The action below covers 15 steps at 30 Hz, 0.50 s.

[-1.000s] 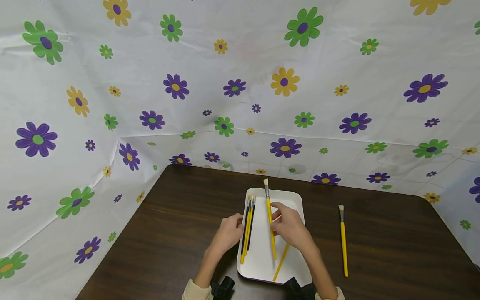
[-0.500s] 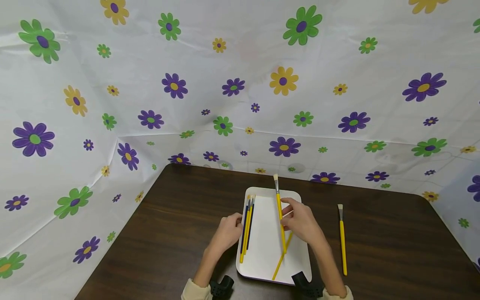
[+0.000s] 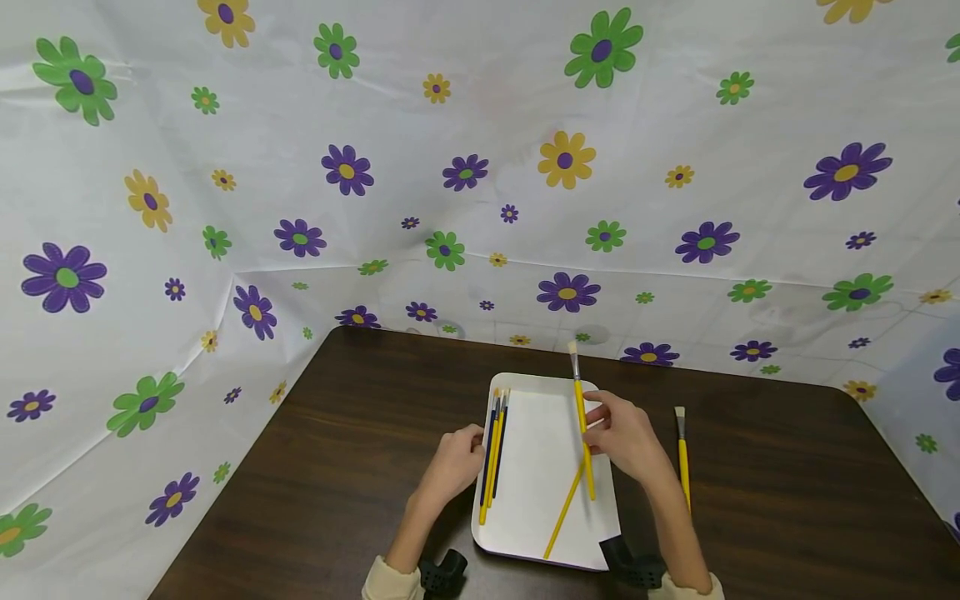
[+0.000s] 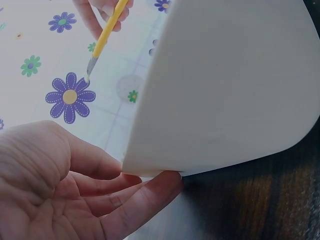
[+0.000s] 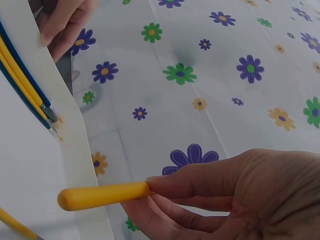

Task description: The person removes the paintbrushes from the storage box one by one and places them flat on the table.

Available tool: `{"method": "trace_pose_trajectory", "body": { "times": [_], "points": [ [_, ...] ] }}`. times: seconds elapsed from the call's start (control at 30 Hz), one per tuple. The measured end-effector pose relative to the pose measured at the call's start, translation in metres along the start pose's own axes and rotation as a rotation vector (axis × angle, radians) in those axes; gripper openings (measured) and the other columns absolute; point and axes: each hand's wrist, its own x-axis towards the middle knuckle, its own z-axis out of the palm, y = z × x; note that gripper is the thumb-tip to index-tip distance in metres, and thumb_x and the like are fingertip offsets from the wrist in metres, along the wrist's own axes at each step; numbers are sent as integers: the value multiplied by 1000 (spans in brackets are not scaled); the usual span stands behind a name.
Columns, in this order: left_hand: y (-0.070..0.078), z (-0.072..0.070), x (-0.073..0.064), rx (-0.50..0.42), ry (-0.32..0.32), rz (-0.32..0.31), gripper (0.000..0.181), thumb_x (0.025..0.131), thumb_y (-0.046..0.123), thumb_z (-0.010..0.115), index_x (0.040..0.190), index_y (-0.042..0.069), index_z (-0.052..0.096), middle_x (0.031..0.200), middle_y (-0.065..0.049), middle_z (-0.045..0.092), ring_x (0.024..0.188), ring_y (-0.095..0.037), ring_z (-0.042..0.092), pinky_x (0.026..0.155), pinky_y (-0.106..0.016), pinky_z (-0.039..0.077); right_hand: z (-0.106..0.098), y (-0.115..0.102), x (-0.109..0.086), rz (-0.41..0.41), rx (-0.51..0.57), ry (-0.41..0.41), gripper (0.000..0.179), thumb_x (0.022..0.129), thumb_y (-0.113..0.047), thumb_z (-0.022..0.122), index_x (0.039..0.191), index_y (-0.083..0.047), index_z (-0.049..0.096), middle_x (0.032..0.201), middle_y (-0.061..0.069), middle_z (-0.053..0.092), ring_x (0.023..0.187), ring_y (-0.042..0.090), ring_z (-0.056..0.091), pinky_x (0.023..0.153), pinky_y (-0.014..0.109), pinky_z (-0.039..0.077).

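A yellow-handled flat paintbrush (image 3: 581, 408) is pinched, bristles up and away, between the thumb and fingers of my right hand (image 3: 628, 435), over the right side of a white tray (image 3: 536, 500). In the right wrist view the rounded handle end (image 5: 100, 196) sticks out past the fingertips. My left hand (image 3: 452, 464) grips the tray's left rim; the left wrist view shows thumb and fingers on either side of the tray wall (image 4: 220, 90). Several thin brushes (image 3: 492, 458), blue and yellow, lie side by side along that rim. Another yellow brush (image 3: 564, 517) lies slanted in the tray, partly hidden.
On the dark wooden table (image 3: 780, 483), right of the tray, lies another yellow flat brush (image 3: 683, 458), its lower end hidden by the right forearm. A white flower-print sheet (image 3: 480, 217) hangs behind and to the left of the table.
My right hand has carried the paintbrush rightward across the tray, from its middle to the right side. The left hand stays on the left rim.
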Motion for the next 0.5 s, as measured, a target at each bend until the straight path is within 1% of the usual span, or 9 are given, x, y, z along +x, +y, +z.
{"method": "trace_pose_trajectory", "body": {
  "times": [0.17,0.3,0.4,0.5],
  "points": [
    [0,0,0,-3,-1,0,30,101,0,53,126,-11,64,102,-17,71,76,-20,61,62,-30,47,-7,6,-1,-14,3,25,57,87,10,71,141,13,50,102,19,63,80,22,65,71,39,63],
    [0,-1,0,-2,-4,-6,30,100,0,53,126,-11,64,105,-18,71,78,-21,61,64,-32,48,-14,12,-2,-24,-4,41,55,89,10,70,140,15,50,102,21,64,82,25,68,73,43,62],
    [0,-1,1,0,-6,-11,30,101,0,53,126,-11,64,105,-18,71,79,-21,62,65,-32,49,-19,15,-3,-23,-13,50,52,90,10,69,138,16,50,101,22,65,82,28,70,73,44,62],
    [-1,-1,1,7,-3,-2,30,100,0,53,126,-10,65,104,-17,71,78,-20,61,65,-32,48,-25,19,-4,-14,-31,56,50,90,10,68,137,17,50,100,23,64,80,28,71,73,44,62]
  ]
}}
